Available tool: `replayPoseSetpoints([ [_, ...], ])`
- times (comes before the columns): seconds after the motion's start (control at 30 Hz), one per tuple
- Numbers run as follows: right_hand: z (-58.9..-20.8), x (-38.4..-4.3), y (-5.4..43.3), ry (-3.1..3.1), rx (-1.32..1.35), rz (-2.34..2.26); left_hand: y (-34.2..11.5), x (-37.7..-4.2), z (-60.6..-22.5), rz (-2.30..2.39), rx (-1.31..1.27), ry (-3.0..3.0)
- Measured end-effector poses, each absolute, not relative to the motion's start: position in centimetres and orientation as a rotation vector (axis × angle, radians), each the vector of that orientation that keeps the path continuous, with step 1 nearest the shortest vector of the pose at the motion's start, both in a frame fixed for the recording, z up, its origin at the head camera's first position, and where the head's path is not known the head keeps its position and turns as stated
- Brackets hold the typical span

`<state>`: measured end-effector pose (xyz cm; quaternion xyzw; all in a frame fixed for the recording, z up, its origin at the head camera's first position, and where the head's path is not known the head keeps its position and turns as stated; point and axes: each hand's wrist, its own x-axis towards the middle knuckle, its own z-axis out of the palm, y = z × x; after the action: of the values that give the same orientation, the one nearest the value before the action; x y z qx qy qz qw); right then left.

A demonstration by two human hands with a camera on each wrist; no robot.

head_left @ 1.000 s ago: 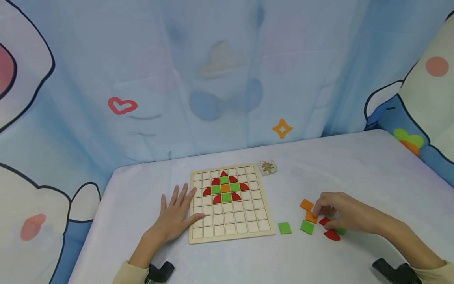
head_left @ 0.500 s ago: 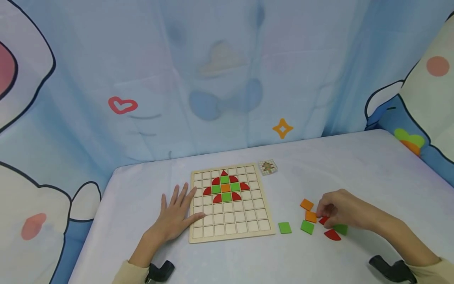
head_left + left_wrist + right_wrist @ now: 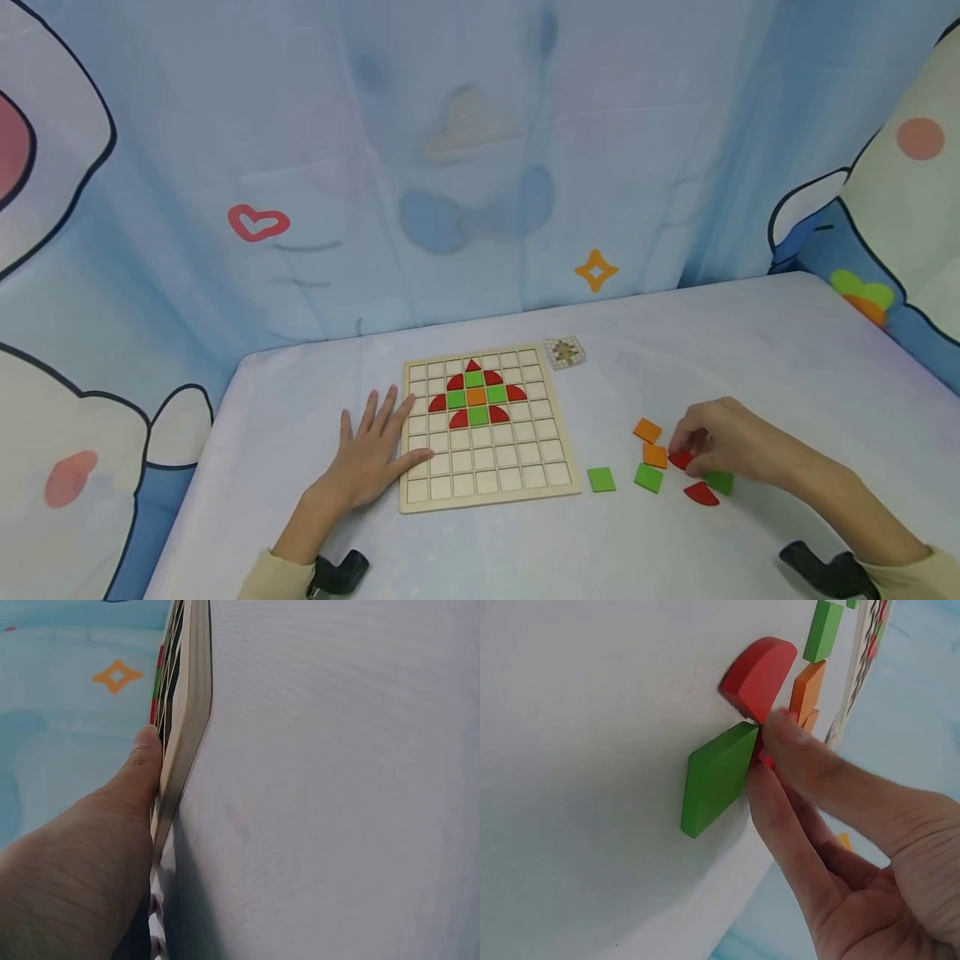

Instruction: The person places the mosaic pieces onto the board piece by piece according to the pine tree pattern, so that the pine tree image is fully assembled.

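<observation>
My left hand [image 3: 375, 454] lies spread with straight fingers on the left edge of a wooden grid board [image 3: 483, 483]. In the left wrist view its thumb [image 3: 139, 769] rests along the board's rim. Red, green and one orange tile [image 3: 476, 397] form a stepped pattern in the grid's upper part. At the right, my right hand [image 3: 731, 442] pinches a red tile [image 3: 680, 459] between thumb and fingers, which hide most of it. Close by lie a red quarter-round tile [image 3: 761, 675] and a green square tile [image 3: 720, 780].
Two orange tiles [image 3: 654, 455] and a green tile [image 3: 648, 478] lie left of my right hand. Another green tile [image 3: 602, 479] is nearer the board. A small pattern card [image 3: 566, 353] sits by the board's upper right corner. A printed curtain [image 3: 480, 167] hangs behind the table.
My right hand has drawn back slightly from the orange tiles, and its fingers have closed on the red tile, which has turned a little. My left hand has stayed in place.
</observation>
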<state>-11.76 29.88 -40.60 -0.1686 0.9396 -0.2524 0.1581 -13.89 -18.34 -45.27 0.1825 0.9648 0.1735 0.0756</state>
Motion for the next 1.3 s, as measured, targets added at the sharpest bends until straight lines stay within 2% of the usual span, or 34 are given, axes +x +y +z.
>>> replayPoseSetpoints([
  [0.43,-40.3,-12.2,30.0,2.634,-0.558,-0.744,-18.2,-13.9,-45.1,0.546,0.557,2.894],
  [0.6,-39.6,-12.6,28.5,2.634,-0.647,-0.749,-18.2,-13.9,-45.1,0.533,0.545,2.877],
  [0.83,-38.3,-14.5,21.5,2.676,-0.791,-0.887,-18.3,-14.1,-45.1,0.515,0.534,2.864],
  [1.1,-40.3,-17.1,11.9,2.551,-0.874,-1.203,-18.3,-14.1,-45.3,0.525,0.533,2.858],
  [1.3,-41.3,-17.8,6.7,2.520,-0.925,-1.258,-18.5,-14.2,-45.4,0.494,0.536,2.871],
])
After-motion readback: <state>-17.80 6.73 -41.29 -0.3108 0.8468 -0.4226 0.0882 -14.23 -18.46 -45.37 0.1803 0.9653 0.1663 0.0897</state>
